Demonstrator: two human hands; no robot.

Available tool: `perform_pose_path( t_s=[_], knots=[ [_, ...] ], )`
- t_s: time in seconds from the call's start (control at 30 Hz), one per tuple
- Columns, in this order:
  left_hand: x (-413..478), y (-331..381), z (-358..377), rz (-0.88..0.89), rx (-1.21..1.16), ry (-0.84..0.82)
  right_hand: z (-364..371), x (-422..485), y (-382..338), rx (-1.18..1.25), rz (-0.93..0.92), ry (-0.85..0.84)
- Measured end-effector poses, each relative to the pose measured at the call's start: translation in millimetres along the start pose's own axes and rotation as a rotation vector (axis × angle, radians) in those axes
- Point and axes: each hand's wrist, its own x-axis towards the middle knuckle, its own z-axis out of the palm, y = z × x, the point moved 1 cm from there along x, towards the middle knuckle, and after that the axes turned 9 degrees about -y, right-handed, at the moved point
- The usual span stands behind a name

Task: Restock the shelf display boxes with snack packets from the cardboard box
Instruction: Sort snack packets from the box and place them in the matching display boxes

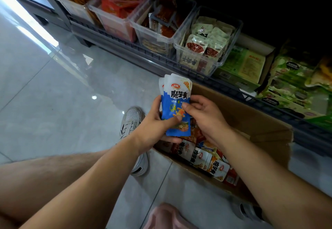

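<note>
Grey glossy floor tiles (pixel 62 94) spread out to the left of my hands. My left hand (pixel 154 126) grips a small stack of blue packets (pixel 177 99), fingers curled behind it and thumb pressed across the front. My right hand (pixel 203 119) pinches the stack's right edge, thumb on the front packet. Directly beneath both hands sits the open cardboard box (pixel 251 121), with more snack packets (pixel 206 158) lying inside. Beyond my fingertips, clear display boxes (pixel 190 61) stand in a row on the shelf. My shoe (pixel 132 121) rests just left of my left wrist.
</note>
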Motion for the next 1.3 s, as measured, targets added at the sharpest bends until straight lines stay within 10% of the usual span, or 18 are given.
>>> perform_pose_path(
  t_s=[0.33, 0.63, 1.3],
  knots=[
    [3, 1, -6, 0.034, -0.055, 0.062, -18, 0, -1, 0.092, 0.155, 0.01],
    [1, -7, -16, 0.016, -0.08, 0.107, -91, -6, 115, -0.517, 0.524, 0.129],
    [8, -10, -15, 0.015, -0.018, 0.12, -92, -2, 137, -0.055, 0.503, 0.333]
  ],
)
